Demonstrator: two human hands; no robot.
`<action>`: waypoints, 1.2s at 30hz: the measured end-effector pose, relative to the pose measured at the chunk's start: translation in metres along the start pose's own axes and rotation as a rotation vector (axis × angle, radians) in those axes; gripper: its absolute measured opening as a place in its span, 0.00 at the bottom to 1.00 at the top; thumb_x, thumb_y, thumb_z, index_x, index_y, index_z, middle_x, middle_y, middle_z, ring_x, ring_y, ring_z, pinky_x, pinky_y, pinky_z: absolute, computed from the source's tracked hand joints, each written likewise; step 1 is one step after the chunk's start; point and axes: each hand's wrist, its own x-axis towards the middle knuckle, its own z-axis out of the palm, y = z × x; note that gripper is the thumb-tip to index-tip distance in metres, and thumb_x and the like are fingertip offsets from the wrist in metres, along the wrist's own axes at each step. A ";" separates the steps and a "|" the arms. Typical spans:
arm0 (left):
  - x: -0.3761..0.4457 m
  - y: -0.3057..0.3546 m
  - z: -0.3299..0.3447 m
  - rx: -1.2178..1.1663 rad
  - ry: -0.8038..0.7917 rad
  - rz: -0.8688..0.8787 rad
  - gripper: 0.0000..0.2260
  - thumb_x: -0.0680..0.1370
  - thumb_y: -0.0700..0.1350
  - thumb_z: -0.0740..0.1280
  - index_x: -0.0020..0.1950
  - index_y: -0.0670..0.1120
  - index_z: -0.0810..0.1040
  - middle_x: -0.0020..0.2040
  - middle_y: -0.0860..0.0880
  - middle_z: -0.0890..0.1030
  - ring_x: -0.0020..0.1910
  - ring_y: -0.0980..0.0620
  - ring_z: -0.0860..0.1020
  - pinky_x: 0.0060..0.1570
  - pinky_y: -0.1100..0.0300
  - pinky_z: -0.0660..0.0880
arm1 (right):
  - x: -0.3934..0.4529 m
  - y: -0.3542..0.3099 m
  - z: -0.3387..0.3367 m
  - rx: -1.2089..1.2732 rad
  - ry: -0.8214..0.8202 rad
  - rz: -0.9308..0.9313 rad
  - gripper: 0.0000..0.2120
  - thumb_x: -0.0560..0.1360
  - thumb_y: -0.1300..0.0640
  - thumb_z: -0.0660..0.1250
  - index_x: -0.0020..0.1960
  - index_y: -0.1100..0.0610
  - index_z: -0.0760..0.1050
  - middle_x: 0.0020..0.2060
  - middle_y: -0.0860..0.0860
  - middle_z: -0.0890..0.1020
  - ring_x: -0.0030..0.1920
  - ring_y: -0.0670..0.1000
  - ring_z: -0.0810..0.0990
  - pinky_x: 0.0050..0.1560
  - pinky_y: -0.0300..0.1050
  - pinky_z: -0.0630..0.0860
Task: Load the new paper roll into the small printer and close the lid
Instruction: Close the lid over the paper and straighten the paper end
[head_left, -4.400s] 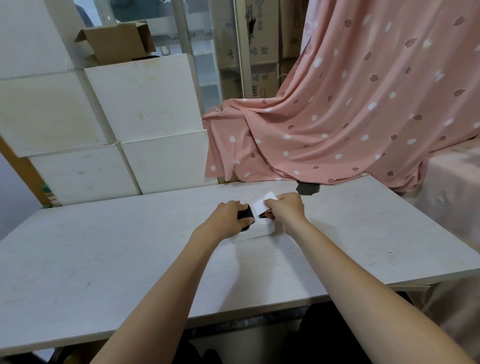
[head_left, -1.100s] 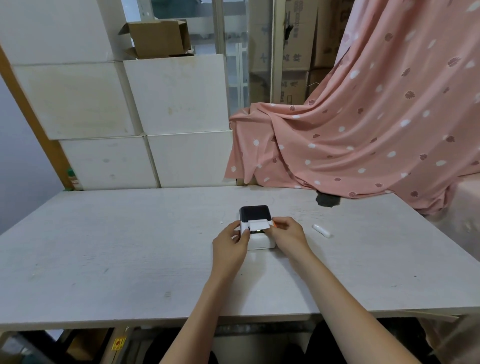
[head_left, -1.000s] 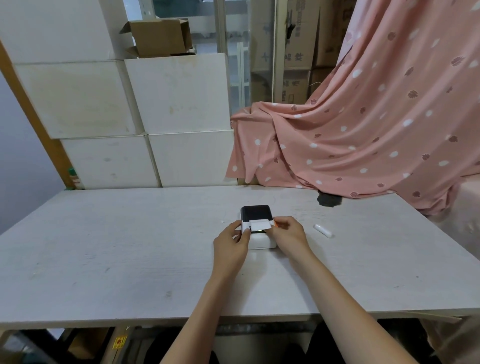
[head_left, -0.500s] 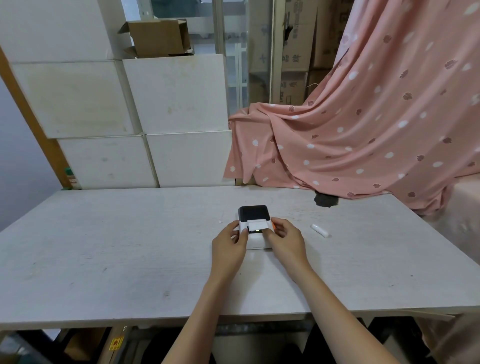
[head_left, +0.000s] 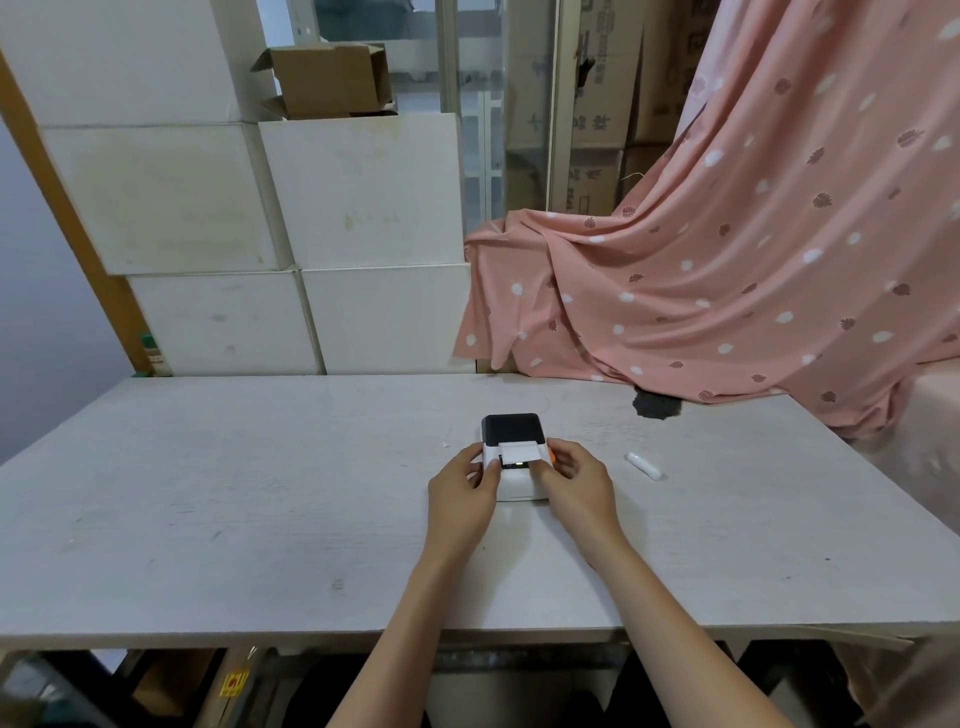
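A: Where is the printer (head_left: 517, 470)?

B: On the table (head_left: 260, 493), about the middle, a little nearer the front edge than the back. It is white below, with a black lid (head_left: 511, 428) on the far half.

A: Is the lid up or down?

B: It looks down, lying flat on the body. A white strip of paper (head_left: 519, 453) comes out just in front of it and lies over the white top.

A: And the hands?

B: One on each side. The left hand (head_left: 462, 493) touches the printer's left side; its thumb and forefinger are curled in close together at the near left corner of the paper. Whether they pinch the paper or only press on the casing, I cannot tell. The right hand (head_left: 582, 480) is at the right side, fingers bent and slightly parted, tips against the casing beside the paper's right edge. A small orange spot shows there, partly hidden by the fingers.

A: Can you see the roll itself?

B: No, only the strip that comes out.

A: Anything else on the table?

B: A small white stick (head_left: 644, 466) lies to the right of the printer, well clear of the right hand. A dark patch (head_left: 655, 405) sits at the back edge, under the hem of a pink cloth (head_left: 727, 260). White boxes (head_left: 260, 234) are stacked behind the table on the left, with a brown carton (head_left: 327, 78) on top.
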 end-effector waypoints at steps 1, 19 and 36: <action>0.000 0.000 0.000 0.000 -0.001 0.000 0.07 0.80 0.48 0.66 0.56 0.59 0.79 0.45 0.66 0.81 0.46 0.76 0.77 0.42 0.75 0.72 | 0.000 0.000 0.000 -0.002 0.001 -0.001 0.13 0.72 0.49 0.73 0.56 0.43 0.79 0.52 0.40 0.83 0.57 0.42 0.80 0.62 0.51 0.78; -0.004 0.006 -0.001 0.000 -0.011 0.002 0.09 0.81 0.44 0.65 0.55 0.58 0.78 0.45 0.67 0.80 0.44 0.78 0.76 0.40 0.81 0.70 | 0.001 0.001 0.000 0.000 0.001 -0.027 0.11 0.75 0.53 0.73 0.55 0.44 0.78 0.49 0.38 0.81 0.56 0.43 0.79 0.60 0.42 0.75; -0.005 0.010 -0.002 -0.003 -0.016 0.003 0.09 0.81 0.42 0.65 0.54 0.57 0.76 0.45 0.67 0.78 0.42 0.80 0.75 0.40 0.82 0.69 | 0.003 0.004 0.000 -0.002 0.012 -0.022 0.13 0.75 0.54 0.73 0.59 0.48 0.79 0.50 0.40 0.81 0.56 0.43 0.79 0.61 0.41 0.74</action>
